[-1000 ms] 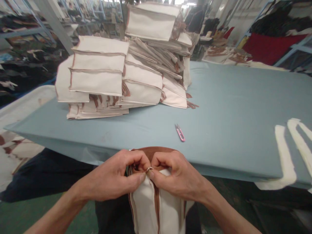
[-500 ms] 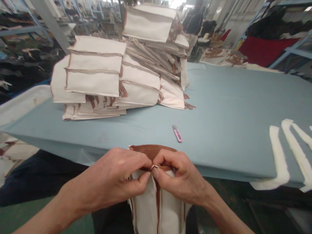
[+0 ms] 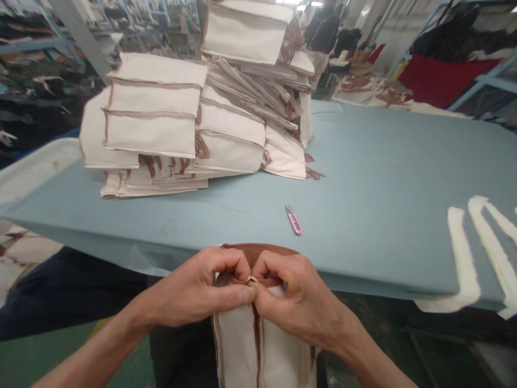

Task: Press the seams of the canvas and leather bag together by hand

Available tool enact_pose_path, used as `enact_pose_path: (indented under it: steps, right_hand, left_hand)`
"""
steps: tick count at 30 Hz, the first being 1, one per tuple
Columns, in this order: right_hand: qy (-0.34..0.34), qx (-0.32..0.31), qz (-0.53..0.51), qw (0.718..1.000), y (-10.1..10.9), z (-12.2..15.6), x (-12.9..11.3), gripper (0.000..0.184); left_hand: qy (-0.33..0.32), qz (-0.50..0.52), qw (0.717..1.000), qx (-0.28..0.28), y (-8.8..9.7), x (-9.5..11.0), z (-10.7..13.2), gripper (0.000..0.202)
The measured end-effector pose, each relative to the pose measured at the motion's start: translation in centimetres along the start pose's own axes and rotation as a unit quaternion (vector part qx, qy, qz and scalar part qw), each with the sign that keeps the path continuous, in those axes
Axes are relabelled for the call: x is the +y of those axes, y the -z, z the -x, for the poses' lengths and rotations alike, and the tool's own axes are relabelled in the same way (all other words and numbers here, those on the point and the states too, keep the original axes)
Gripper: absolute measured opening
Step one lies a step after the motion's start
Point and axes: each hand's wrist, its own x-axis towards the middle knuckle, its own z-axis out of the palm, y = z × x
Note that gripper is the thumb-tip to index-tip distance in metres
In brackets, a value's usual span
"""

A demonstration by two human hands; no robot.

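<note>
A cream fabric bag (image 3: 236, 345) with brown trim hangs upright before me, below the table's front edge. Its brown inner lining shows along the far rim. My left hand (image 3: 202, 288) pinches the near rim at the centre seam between thumb and fingers. Right beside it, my right hand (image 3: 297, 291) pinches the same spot, with the fingertips of both hands almost touching. A small whitish bit of edge or thread sticks up between them; I cannot tell which. Past the bag, pink-handled thread snips (image 3: 293, 220) lie on the table, touched by neither hand.
On the blue-covered table (image 3: 388, 199), tall stacks of cream fabric pieces (image 3: 153, 129) with brown edging stand at the back left. Pale strips (image 3: 462, 258) drape over the front edge at right. A person (image 3: 323, 32) is in the background. Dark red cloth (image 3: 434, 81) hangs from a shelf.
The left thumb has straightened and lies along the rim, and the left fingers have curled in closer. Both hands still pinch the bag at the seam. The view has shifted slightly.
</note>
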Motion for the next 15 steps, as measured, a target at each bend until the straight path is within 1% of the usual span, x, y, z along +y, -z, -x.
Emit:
enact_pose_path:
  steps: [2, 4, 5, 7, 10, 13, 15]
  right_hand:
    - [0.004, -0.016, -0.008, 1.000, 0.2, 0.0, -0.1, 0.016]
    - [-0.001, -0.035, -0.014, 0.999, 0.4, 0.2, -0.2, 0.019]
    - [-0.006, -0.048, -0.020, 0.999, 0.6, 0.2, -0.2, 0.020]
    - [-0.015, -0.074, -0.034, 0.997, 0.9, 0.4, -0.2, 0.018]
    - [-0.013, -0.084, -0.034, 0.996, 1.3, 0.6, -0.1, 0.011]
    - [0.007, -0.058, 0.002, 0.998, 1.5, 0.6, -0.2, 0.015]
    - [0.028, -0.045, 0.026, 0.998, 1.5, 0.5, -0.4, 0.016]
  left_hand:
    - [0.008, 0.075, 0.997, -0.025, 0.1, -0.6, -0.2, 0.026]
    - [0.009, 0.107, 0.994, -0.037, 0.1, -1.0, -0.2, 0.027]
    - [0.005, 0.103, 0.994, -0.038, 0.1, -1.0, -0.1, 0.026]
    - [-0.010, 0.063, 0.998, -0.026, 0.0, -1.0, 0.3, 0.023]
    - [-0.017, -0.032, 0.999, 0.019, -0.3, -0.6, 1.0, 0.018]
    - [-0.024, -0.109, 0.990, 0.080, -1.1, -0.3, 1.4, 0.016]
    - [-0.046, -0.143, 0.981, 0.123, -1.8, -0.2, 1.5, 0.016]
